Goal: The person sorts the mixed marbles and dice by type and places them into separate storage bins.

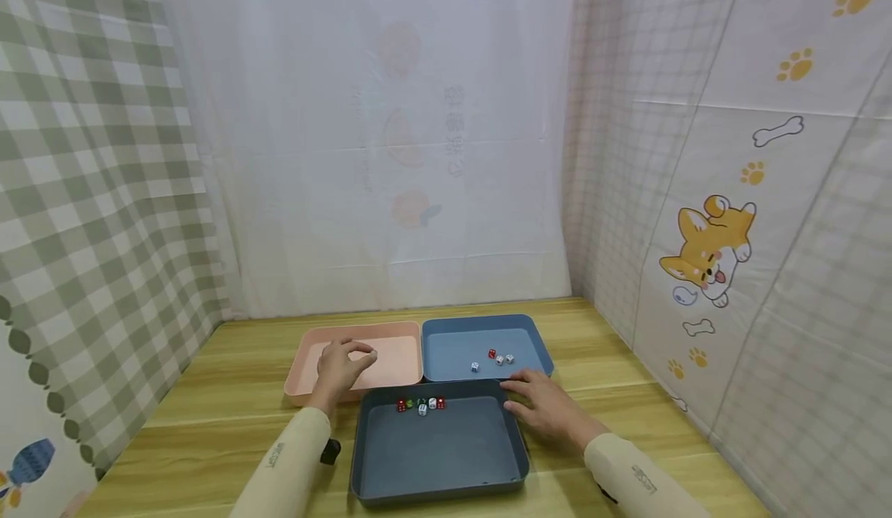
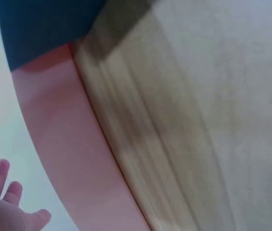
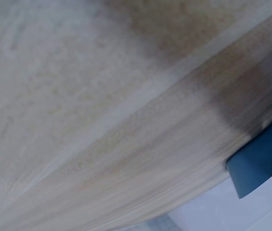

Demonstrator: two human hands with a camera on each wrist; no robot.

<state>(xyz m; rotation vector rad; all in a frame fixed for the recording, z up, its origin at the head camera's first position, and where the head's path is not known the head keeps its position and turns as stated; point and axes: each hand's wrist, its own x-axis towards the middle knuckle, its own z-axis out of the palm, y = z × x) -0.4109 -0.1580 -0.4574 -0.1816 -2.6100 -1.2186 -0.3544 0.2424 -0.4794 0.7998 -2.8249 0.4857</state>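
Observation:
My left hand (image 1: 339,367) hovers over the pink tray (image 1: 303,375), thumb and forefinger nearly meeting around a small white thing (image 1: 374,354) that looks like a die. In the left wrist view, some fingers (image 2: 14,192) show at the lower left. My right hand (image 1: 547,409) lies at the far right corner of the dark grey tray (image 1: 446,456), its loosely bent fingers over the rim. One fingertip touches a tray wall (image 3: 258,163) in the right wrist view. Red, green and white dice (image 1: 422,409) lie along the grey tray's far side.
Behind the grey tray, beside the pink one, stands a blue tray (image 1: 453,340) holding one red die (image 1: 492,354) and several white dice (image 1: 475,367). A wood-patterned table (image 1: 188,417) carries everything. Cloth curtains (image 1: 390,154) enclose the back and both sides.

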